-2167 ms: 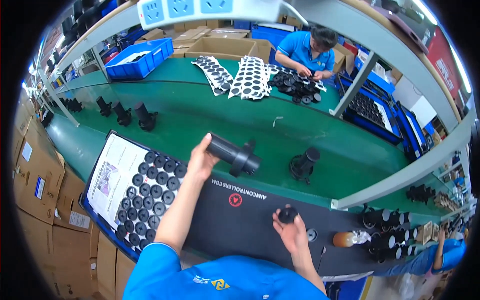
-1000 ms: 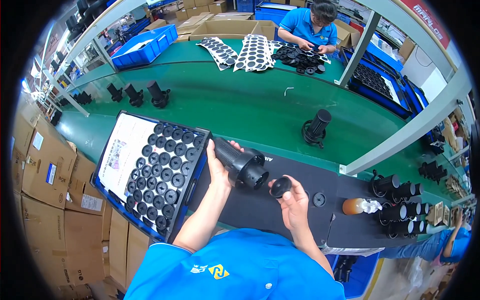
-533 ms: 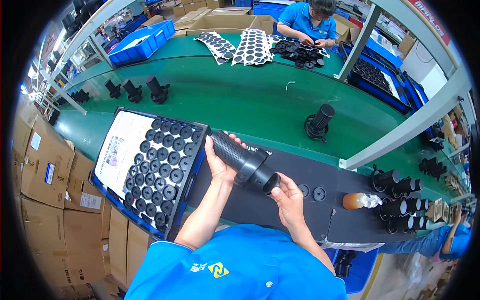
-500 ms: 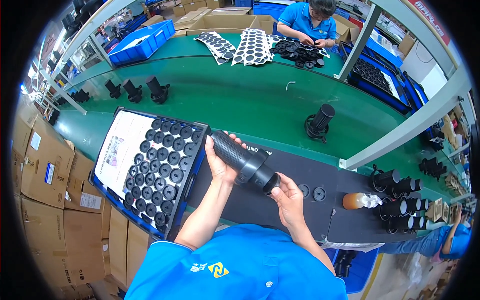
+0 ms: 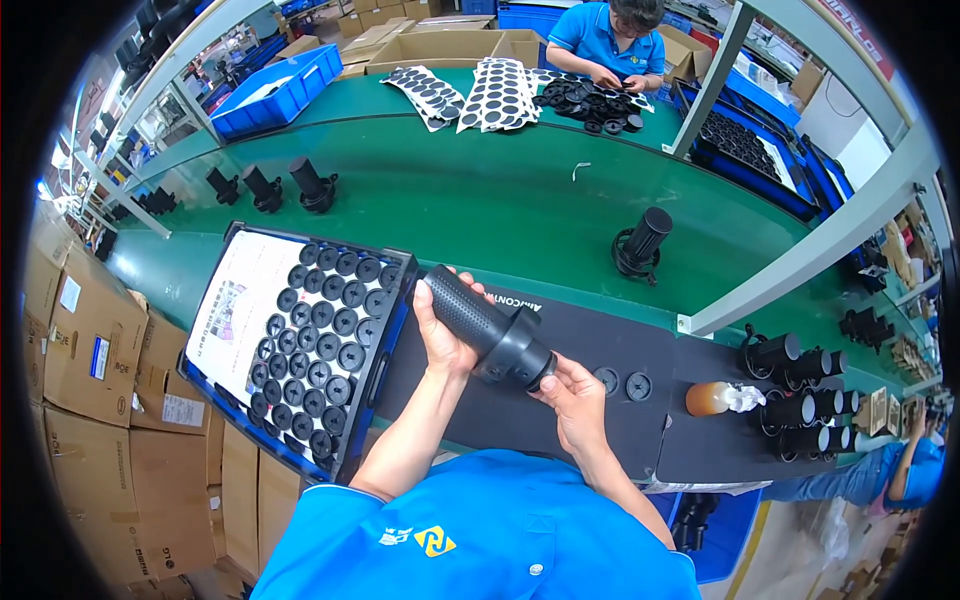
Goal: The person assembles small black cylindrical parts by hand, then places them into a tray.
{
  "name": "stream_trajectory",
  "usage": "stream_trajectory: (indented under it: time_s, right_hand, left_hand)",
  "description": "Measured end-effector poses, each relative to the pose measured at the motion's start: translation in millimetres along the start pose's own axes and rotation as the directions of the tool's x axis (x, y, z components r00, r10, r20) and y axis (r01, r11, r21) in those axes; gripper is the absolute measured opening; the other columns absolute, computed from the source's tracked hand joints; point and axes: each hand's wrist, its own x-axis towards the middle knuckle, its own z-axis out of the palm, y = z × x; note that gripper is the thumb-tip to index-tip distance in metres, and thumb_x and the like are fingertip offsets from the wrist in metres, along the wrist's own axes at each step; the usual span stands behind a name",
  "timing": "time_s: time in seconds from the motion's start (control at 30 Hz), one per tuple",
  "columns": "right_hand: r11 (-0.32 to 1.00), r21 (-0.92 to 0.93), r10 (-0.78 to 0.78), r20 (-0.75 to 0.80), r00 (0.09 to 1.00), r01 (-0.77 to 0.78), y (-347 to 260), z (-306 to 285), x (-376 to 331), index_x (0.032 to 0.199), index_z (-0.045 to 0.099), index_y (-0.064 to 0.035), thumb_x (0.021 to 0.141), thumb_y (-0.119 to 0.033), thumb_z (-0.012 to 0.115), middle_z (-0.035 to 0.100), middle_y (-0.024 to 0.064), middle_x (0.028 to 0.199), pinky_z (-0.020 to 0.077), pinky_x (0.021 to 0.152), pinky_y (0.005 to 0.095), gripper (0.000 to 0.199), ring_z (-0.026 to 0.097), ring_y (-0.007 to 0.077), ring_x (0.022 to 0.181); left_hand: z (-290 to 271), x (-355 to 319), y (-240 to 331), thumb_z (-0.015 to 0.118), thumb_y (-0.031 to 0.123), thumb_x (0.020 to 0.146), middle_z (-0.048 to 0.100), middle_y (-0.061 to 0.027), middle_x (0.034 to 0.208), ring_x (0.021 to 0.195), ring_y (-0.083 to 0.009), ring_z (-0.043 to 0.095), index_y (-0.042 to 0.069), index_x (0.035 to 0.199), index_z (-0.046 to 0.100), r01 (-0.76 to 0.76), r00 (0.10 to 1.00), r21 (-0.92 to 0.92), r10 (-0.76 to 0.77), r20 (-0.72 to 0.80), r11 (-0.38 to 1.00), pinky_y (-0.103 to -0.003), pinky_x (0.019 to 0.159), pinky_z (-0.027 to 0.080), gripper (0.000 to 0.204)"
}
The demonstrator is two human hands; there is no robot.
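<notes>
Hands clamp a black cylinder (image 5: 487, 327): left hand (image 5: 441, 335) wraps its body, right hand (image 5: 574, 397) pinches its end.

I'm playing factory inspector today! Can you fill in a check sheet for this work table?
Surface: green belt with a black mat at the near edge.
Job's things: black cylinder part held tilted above the mat; blue tray of round black caps beside it.
Clutter: two small black discs, an amber bottle, finished cylinders at right.
Hands: left hand grips the cylinder's body; right hand at its wide end.
Cables: nothing seen.
Surroundings: cardboard boxes; another person works across the belt.
</notes>
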Motion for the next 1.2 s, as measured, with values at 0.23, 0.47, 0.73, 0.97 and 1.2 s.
stream_trajectory:
  time_s: [0.23, 0.47, 0.73, 0.97, 1.2]
  right_hand:
    - [0.946, 0.157, 0.28, 0.053, 0.959, -0.285, 7, -18, 7, 0.117, 0.051, 0.0081, 0.089, -0.018, 0.061, 0.064, 0.0212, 0.1, 0.0567, 0.073, 0.0296, 0.039, 0.067, 0.0263, 0.083]
    - [0.904, 0.012, 0.427, -0.102, 0.899, -0.428, 25, -59, 9, 0.115, 0.052, 0.0089, 0.091, -0.02, 0.059, 0.065, 0.0211, 0.096, 0.0572, 0.072, 0.0284, 0.038, 0.068, 0.0261, 0.079]
    - [0.939, 0.161, 0.335, -0.226, 0.915, -0.304, 18, -101, -25, 0.117, 0.051, 0.0064, 0.089, -0.022, 0.062, 0.066, 0.0199, 0.093, 0.0562, 0.07, 0.0289, 0.042, 0.068, 0.0245, 0.078]
    - [0.751, -0.639, -0.068, -0.325, 0.943, -0.166, 4, -137, -24, 0.121, 0.052, -0.0009, 0.078, -0.019, 0.072, 0.064, 0.0152, 0.098, 0.0519, 0.077, 0.0335, 0.051, 0.064, 0.027, 0.087]
    - [-0.196, -0.98, -0.384, 0.093, 0.919, 0.017, 1, -141, 9, 0.124, 0.05, -0.0058, 0.065, -0.015, 0.076, 0.056, 0.0107, 0.116, 0.0383, 0.095, 0.0393, 0.065, 0.048, 0.0304, 0.112]
  left_hand:
    - [7, -10, -2, 0.063, 0.037, 0.081, 0.058, -0.0075, 0.094, 0.083, -0.0175, 0.059, 0.01, 0.103, 0.053, -0.045, 0.998, 0.175, 0.037, 0.052, 0.984, -0.035, 0.076, 0.05, 0.036]
    - [-8, -9, 14, 0.072, 0.015, 0.071, 0.057, -0.0107, 0.098, 0.085, -0.0213, 0.057, 0.005, 0.107, 0.051, -0.207, 0.978, 0.963, 0.054, 0.2, 0.173, -0.034, 0.084, 0.046, 0.043]
    - [-29, -10, 11, 0.071, 0.012, 0.069, 0.06, -0.0116, 0.099, 0.087, -0.0215, 0.057, 0.001, 0.105, 0.053, -0.312, 0.945, 0.935, 0.049, 0.324, -0.166, -0.031, 0.082, 0.044, 0.042]
    - [6, 56, -48, 0.074, 0.014, 0.072, 0.06, -0.0106, 0.096, 0.085, -0.0193, 0.057, 0.001, 0.111, 0.051, -0.13, 0.984, 0.961, -0.086, 0.155, 0.245, -0.03, 0.081, 0.045, 0.047]
    - [12, 164, -148, 0.074, 0.02, 0.074, 0.058, -0.0135, 0.102, 0.09, -0.023, 0.057, 0.0, 0.117, 0.046, -0.303, 0.949, 0.951, -0.073, 0.307, 0.057, -0.032, 0.085, 0.044, 0.055]
